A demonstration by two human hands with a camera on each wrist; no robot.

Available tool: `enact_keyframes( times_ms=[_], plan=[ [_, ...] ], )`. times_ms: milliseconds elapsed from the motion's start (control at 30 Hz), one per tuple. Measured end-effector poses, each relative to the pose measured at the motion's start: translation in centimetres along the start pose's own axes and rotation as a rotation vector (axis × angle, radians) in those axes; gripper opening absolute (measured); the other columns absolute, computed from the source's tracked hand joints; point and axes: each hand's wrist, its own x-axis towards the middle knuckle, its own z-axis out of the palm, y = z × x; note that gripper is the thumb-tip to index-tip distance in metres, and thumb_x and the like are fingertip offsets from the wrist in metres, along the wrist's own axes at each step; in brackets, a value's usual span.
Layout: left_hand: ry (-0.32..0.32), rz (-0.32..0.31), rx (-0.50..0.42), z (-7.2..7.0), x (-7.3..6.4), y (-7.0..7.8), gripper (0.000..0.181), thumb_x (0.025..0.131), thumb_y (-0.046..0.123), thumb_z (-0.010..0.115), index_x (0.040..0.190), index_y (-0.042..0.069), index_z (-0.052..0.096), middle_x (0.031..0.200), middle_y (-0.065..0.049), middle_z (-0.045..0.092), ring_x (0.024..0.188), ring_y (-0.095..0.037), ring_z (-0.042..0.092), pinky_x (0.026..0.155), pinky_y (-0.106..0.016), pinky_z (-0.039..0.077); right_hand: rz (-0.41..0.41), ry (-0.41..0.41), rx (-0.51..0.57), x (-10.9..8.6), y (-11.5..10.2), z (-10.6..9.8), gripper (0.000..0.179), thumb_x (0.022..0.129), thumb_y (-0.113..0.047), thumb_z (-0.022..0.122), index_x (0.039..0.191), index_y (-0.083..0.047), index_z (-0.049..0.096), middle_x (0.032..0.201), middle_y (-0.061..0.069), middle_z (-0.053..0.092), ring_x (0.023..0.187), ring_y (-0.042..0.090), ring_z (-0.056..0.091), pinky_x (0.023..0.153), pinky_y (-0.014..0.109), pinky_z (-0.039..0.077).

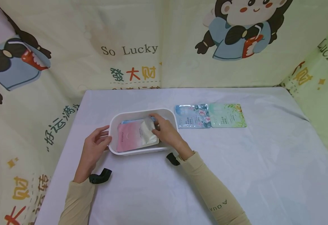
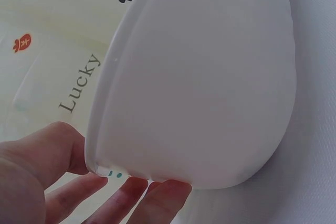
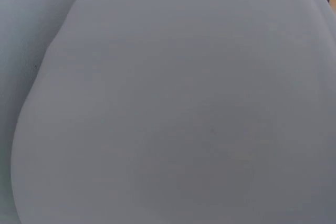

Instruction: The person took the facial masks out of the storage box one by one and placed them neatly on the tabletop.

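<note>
A white plastic basin (image 1: 141,153) sits on the table, left of its middle. Inside lies a pink-and-white sheet mask packet (image 1: 130,136), with the blue edge of another packet (image 1: 130,121) showing behind it. At the basin's left end my left hand (image 1: 95,143) grips the rim, thumb (image 2: 58,150) at the edge and fingertips (image 2: 163,195) against the outer wall. My right hand (image 1: 166,132) reaches in over the right side and holds the pink packet's right end between thumb and curled fingers. In the right wrist view the basin's outer wall (image 3: 173,98) hides that hand.
Right of the basin, a blue floral packet (image 1: 192,116) and a green floral packet (image 1: 228,115) lie flat side by side. A white cloth (image 1: 237,175) covers the table. Printed cream curtains (image 1: 135,28) hang along the back and sides.
</note>
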Motion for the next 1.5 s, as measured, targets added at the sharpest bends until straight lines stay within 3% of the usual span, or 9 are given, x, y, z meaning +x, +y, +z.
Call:
enact_keyframes(
  times_ms=[233, 367, 600, 1000, 1333, 1500],
  plan=[
    [0.005, 0.001, 0.003, 0.0, 0.0, 0.1, 0.05, 0.099, 0.024, 0.06, 0.146, 0.016, 0.048, 0.134, -0.015, 0.059, 0.1, 0.002, 0.059, 0.071, -0.021, 0.057, -0.007, 0.036, 0.06, -0.1, 0.0, -0.1, 0.049, 0.096, -0.001, 0.06, 0.143, -0.006, 0.047, 0.119, 0.02, 0.066, 0.1, 0.029, 0.068, 0.083, 0.035, 0.057],
    [0.003, -0.007, -0.001, 0.0, -0.1, 0.1, 0.05, 0.098, 0.024, 0.061, 0.147, 0.016, 0.048, 0.135, -0.015, 0.058, 0.101, 0.0, 0.06, 0.072, -0.021, 0.057, -0.052, 0.064, 0.08, -0.2, 0.1, -0.2, 0.046, 0.096, 0.001, 0.059, 0.14, -0.009, 0.052, 0.122, 0.017, 0.065, 0.096, 0.027, 0.068, 0.081, 0.032, 0.057],
    [-0.002, -0.009, 0.0, 0.0, -0.1, 0.2, 0.051, 0.098, 0.026, 0.061, 0.147, 0.017, 0.047, 0.135, -0.015, 0.058, 0.102, -0.001, 0.059, 0.072, -0.02, 0.057, -0.133, 0.102, 0.087, -0.4, 0.2, -0.8, 0.043, 0.096, 0.004, 0.057, 0.137, -0.009, 0.056, 0.131, 0.013, 0.062, 0.104, 0.026, 0.066, 0.085, 0.031, 0.057],
    [0.005, 0.001, -0.003, 0.0, -0.1, 0.1, 0.05, 0.098, 0.024, 0.061, 0.146, 0.016, 0.048, 0.134, -0.015, 0.059, 0.099, 0.002, 0.06, 0.071, -0.02, 0.057, -0.13, 0.12, 0.083, -1.0, 0.2, -2.3, 0.043, 0.098, 0.001, 0.056, 0.139, -0.011, 0.054, 0.139, 0.011, 0.056, 0.112, 0.027, 0.063, 0.093, 0.036, 0.055],
    [0.005, 0.004, -0.001, 0.0, -0.1, 0.1, 0.051, 0.098, 0.024, 0.061, 0.146, 0.016, 0.048, 0.134, -0.015, 0.059, 0.099, 0.002, 0.06, 0.071, -0.02, 0.057, -0.118, 0.145, 0.11, -1.7, 0.1, -3.9, 0.042, 0.098, -0.002, 0.057, 0.138, -0.013, 0.055, 0.124, 0.016, 0.064, 0.105, 0.031, 0.067, 0.094, 0.04, 0.055],
    [0.01, -0.009, 0.013, 0.0, -0.1, 0.1, 0.051, 0.098, 0.025, 0.061, 0.147, 0.017, 0.048, 0.135, -0.015, 0.059, 0.103, -0.004, 0.061, 0.072, -0.02, 0.056, -0.124, 0.162, 0.117, -2.1, 0.1, -4.8, 0.043, 0.097, -0.001, 0.057, 0.139, -0.012, 0.055, 0.123, 0.017, 0.064, 0.106, 0.033, 0.067, 0.094, 0.042, 0.055]
  ],
)
